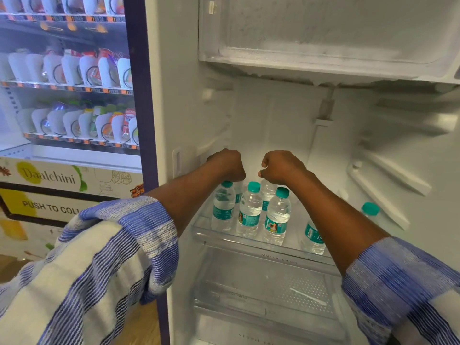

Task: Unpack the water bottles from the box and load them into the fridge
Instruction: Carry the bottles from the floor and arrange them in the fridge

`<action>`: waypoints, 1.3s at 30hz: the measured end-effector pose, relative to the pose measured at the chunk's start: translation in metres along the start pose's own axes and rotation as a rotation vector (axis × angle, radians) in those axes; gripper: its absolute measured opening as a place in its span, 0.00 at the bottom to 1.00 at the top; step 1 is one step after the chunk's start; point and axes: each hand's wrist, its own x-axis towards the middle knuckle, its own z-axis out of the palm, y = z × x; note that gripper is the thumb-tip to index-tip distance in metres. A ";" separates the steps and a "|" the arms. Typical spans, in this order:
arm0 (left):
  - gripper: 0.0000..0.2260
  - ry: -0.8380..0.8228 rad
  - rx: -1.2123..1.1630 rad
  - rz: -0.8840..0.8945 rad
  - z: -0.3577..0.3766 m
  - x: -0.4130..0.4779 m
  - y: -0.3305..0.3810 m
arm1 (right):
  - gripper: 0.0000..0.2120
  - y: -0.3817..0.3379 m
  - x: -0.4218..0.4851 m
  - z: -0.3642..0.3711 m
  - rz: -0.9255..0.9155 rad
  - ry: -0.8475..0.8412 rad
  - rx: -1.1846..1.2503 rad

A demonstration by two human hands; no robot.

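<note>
Several small water bottles with teal caps and labels stand on the fridge's clear shelf (224,236). Both my arms reach into the fridge over them. My left hand (227,165) is closed on the top of a rear-left bottle (238,194), just behind the front-left bottle (223,207). Fingers curled, my right hand (281,168) closes on the top of a rear bottle (267,194), hiding its cap. Two bottles (250,210) (277,216) stand in front between my hands. Another bottle (312,239) is partly behind my right forearm, and one (371,210) stands far right. The box is out of view.
The freezer compartment (323,41) hangs above the shelf space. A clear drawer (261,290) sits below the bottle shelf. Shelf rails (388,175) run along the fridge's right wall. A snack vending machine (74,95) stands to the left, on a wooden floor (139,327).
</note>
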 end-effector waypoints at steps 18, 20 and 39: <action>0.07 0.027 -0.053 0.271 -0.052 -0.218 -0.093 | 0.07 -0.108 -0.172 -0.030 -0.557 -0.024 0.472; 0.05 -0.074 -0.069 0.252 -0.044 -0.244 -0.124 | 0.07 -0.130 -0.182 -0.009 -0.631 -0.130 0.519; 0.13 -0.656 -0.266 -0.722 0.239 -0.450 -0.357 | 0.04 -0.287 -0.285 0.320 -0.762 -1.066 0.424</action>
